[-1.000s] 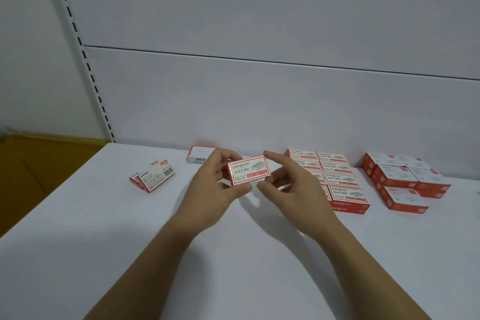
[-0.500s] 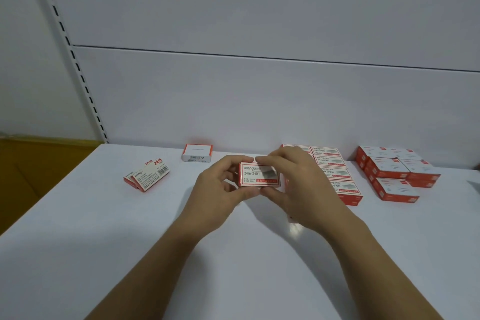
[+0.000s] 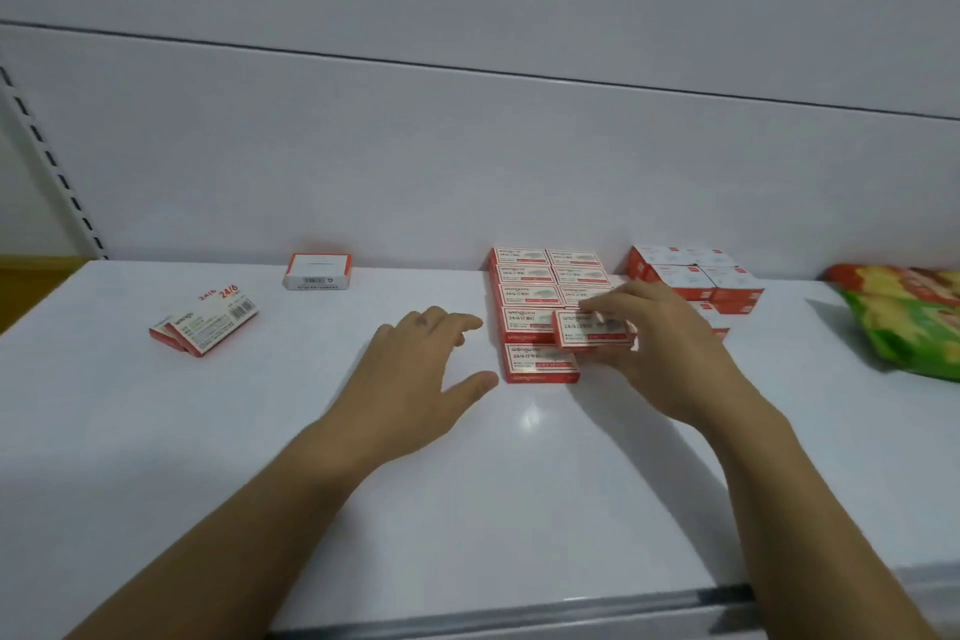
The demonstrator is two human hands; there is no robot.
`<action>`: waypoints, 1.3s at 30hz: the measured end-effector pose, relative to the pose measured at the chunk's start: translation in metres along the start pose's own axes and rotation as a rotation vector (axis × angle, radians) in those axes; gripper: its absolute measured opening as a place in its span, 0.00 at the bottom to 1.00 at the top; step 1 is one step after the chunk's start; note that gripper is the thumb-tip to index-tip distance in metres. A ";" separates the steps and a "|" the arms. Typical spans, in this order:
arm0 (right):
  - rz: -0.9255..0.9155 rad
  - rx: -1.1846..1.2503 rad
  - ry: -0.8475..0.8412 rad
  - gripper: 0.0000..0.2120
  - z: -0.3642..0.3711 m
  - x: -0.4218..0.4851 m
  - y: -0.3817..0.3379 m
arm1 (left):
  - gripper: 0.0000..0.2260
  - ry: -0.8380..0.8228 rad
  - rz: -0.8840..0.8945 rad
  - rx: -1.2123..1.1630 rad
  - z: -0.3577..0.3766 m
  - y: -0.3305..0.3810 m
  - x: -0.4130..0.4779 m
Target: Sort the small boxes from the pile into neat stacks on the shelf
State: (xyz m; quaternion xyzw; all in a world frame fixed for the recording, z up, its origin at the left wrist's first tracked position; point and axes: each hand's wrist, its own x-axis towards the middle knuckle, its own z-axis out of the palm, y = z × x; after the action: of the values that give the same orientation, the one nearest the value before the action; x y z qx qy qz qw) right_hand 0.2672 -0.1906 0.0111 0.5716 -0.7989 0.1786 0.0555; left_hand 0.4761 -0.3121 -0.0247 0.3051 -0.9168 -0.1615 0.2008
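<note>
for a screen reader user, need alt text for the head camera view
A person's right hand grips a small red-and-white box at the near end of two rows of matching boxes on a white shelf; the left hand is open beside them.

Red-and-white boxes (image 3: 540, 296), white shelf (image 3: 363, 509)

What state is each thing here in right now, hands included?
left hand: open, holding nothing.
right hand: pinching the held box.
held box: label up, at the sorted rows' near end.
sorted rows: flat, two neat columns.
loose pair: overlapping, unsorted, far left.
lone box: flat by back wall.
</note>
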 end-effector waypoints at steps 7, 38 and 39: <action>0.087 0.073 0.031 0.16 0.014 -0.020 0.029 | 0.26 -0.023 0.046 0.072 0.006 0.007 -0.003; -0.142 0.039 -0.013 0.31 0.025 0.012 -0.076 | 0.23 0.079 -0.075 0.213 -0.030 -0.029 -0.020; -0.175 0.036 -0.026 0.32 0.028 0.017 -0.087 | 0.23 0.094 -0.103 0.231 -0.034 -0.037 -0.026</action>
State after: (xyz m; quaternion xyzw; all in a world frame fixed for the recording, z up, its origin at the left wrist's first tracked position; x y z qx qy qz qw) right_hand 0.3460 -0.2401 0.0095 0.6426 -0.7431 0.1802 0.0503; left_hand 0.5288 -0.3300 -0.0174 0.3803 -0.9018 -0.0507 0.1987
